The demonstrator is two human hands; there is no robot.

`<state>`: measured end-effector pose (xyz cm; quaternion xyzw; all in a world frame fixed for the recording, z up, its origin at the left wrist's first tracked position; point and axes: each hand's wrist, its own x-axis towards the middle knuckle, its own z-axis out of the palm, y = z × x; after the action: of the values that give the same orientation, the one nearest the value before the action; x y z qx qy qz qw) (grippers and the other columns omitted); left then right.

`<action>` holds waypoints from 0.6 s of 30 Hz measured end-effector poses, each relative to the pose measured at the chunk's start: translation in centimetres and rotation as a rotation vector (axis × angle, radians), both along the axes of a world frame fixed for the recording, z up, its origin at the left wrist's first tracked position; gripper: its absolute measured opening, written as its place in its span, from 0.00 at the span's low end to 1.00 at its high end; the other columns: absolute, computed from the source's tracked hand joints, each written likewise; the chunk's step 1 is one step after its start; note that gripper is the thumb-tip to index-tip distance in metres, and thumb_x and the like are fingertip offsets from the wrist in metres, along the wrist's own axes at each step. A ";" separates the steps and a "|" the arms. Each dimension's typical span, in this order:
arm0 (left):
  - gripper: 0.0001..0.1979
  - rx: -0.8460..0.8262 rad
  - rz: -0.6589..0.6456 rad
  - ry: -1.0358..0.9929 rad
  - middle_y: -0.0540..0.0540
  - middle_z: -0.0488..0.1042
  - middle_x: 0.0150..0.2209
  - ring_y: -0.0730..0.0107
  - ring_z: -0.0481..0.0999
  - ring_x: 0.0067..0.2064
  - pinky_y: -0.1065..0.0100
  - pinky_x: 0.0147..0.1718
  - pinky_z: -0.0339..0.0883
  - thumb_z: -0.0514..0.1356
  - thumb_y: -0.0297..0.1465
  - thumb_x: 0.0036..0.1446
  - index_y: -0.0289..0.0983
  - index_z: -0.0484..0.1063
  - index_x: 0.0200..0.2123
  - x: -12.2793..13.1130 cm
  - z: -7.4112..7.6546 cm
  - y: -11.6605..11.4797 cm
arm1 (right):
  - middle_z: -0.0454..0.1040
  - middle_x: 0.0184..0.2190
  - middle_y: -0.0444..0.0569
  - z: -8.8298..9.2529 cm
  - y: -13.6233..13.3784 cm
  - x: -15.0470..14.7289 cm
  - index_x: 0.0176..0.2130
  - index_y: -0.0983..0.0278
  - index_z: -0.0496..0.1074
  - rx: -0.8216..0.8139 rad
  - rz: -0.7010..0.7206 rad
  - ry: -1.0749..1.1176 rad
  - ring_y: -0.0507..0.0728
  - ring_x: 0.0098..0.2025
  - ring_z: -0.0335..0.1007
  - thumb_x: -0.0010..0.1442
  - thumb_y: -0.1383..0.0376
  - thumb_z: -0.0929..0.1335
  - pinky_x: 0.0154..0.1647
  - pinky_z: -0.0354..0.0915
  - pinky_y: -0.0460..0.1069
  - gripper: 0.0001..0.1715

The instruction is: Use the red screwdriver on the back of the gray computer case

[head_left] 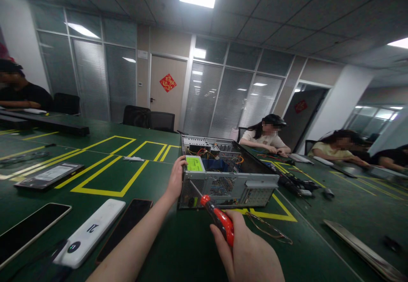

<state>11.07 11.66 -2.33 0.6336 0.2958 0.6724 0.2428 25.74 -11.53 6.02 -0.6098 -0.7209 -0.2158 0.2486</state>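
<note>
An opened computer case (229, 180) lies on the green table, its perforated rear panel facing me. Inside it show colored wires and a power supply unit with a bright green label (194, 163). My left hand (177, 178) grips the case's left edge, with the fingertips curled over the top. In my right hand (245, 243) is a red and black screwdriver (219, 218). Its shaft points up and left to the rear panel's left part, below the green label. I cannot tell whether the tip sits in a screw.
Left on the table are a hard drive (51, 176), a white device marked 21 (92, 231) and two phones (32, 227). A thin wire loop (270, 228) lies right of the screwdriver. Black cables (299, 182) and a metal panel (360, 248) lie farther right. People sit around the table.
</note>
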 end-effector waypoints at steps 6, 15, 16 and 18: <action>0.23 0.002 0.000 -0.005 0.43 0.68 0.58 0.62 0.66 0.62 0.56 0.64 0.57 0.42 0.47 0.66 0.41 0.70 0.42 0.1 -0.2 0.2 | 0.79 0.26 0.48 0.4 0.1 0.3 0.46 0.63 0.67 0.023 0.030 -0.034 0.57 0.21 0.76 0.65 0.57 0.62 0.15 0.67 0.47 0.15; 0.22 -0.008 0.000 -0.004 0.43 0.68 0.58 0.62 0.66 0.62 0.55 0.64 0.57 0.42 0.47 0.67 0.41 0.70 0.42 0.0 -0.1 0.0 | 0.77 0.24 0.45 -1.7 -0.3 0.1 0.42 0.63 0.68 -0.056 0.107 -0.071 0.54 0.19 0.74 0.59 0.66 0.65 0.15 0.68 0.44 0.09; 0.23 -0.012 -0.002 0.001 0.43 0.68 0.58 0.62 0.66 0.62 0.55 0.64 0.57 0.42 0.47 0.67 0.41 0.70 0.42 0.0 0.0 0.0 | 0.76 0.21 0.43 -1.7 -0.4 0.1 0.40 0.63 0.69 -0.085 0.073 -0.036 0.54 0.16 0.72 0.62 0.63 0.65 0.12 0.65 0.44 0.07; 0.24 -0.014 -0.005 0.007 0.42 0.67 0.59 0.62 0.65 0.62 0.55 0.64 0.56 0.41 0.48 0.67 0.40 0.70 0.42 0.0 0.0 -0.1 | 0.71 0.15 0.41 -1.4 -0.5 -0.1 0.34 0.61 0.68 -0.123 0.025 0.006 0.54 0.11 0.68 0.65 0.58 0.62 0.08 0.61 0.45 0.11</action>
<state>11.04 11.56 -2.28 0.6351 0.2998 0.6674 0.2479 25.63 -12.01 4.57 -0.6153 -0.7398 -0.1663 0.2155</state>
